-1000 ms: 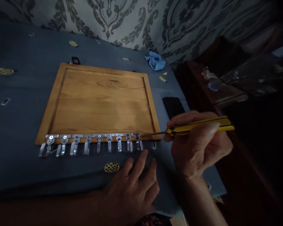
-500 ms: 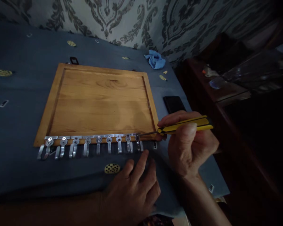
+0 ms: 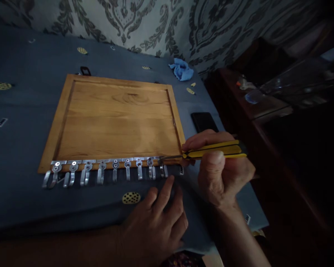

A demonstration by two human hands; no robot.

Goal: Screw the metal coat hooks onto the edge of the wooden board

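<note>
A wooden framed panel [image 3: 122, 118] lies flat, with a metal hook rail [image 3: 115, 165] along its near edge, bearing several silver hooks. My right hand [image 3: 225, 170] grips a yellow and black screwdriver [image 3: 214, 150]. Its shaft runs left, nearly flat over the panel's corner, and the tip is at the rightmost hook [image 3: 162, 167]; whether it sits in a screw I cannot tell. Just below that hook, my left hand [image 3: 158, 218] rests on the cloth with fingers apart, the index fingertip close to the hook's end.
A blue patterned cloth [image 3: 19, 141] covers the surface. Right of the panel lies a black phone-like object [image 3: 204, 122]. Behind are a crumpled blue cloth [image 3: 181, 69] and a small dark buckle-like piece [image 3: 85, 71]. A dark red wooden ledge [image 3: 239, 96] stands at the right.
The view has shifted slightly. My right hand has turned the screwdriver handle a little, with its tip staying at the rightmost hook. The left hand stays in place.
</note>
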